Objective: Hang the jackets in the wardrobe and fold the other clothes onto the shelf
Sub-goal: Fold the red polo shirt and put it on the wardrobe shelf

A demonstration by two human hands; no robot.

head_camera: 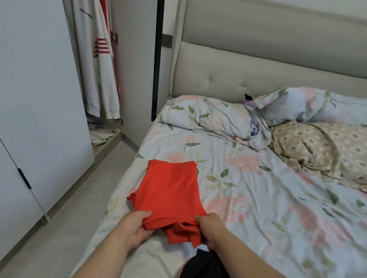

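**One red garment, held by both hands at the bed's left edge**

One bed (272,197) filled most of the view, covered by a floral sheet and backed by a padded grey headboard (260,61). One white wardrobe (29,85) stood off the bed's left side, its far compartment open. One beige patterned blanket (334,154) lay crumpled along the bed's right edge. Two floral pillows sat at the head end, one (202,115) toward the left corner and one (312,105) toward the right. One white jacket (96,68) with red stripes hung inside the open compartment, above a low pile of folded clothes (98,133) too small to count.

The red garment (171,191), partly folded, lay flat on the sheet close to the bed's left edge, well apart from the pillows.

Two hands held its near end. The left hand (135,227) gripped the near-left corner, thumb on top and fingers curled beneath. The right hand (210,227) pinched the near-right corner, where loose folds of cloth bunched.
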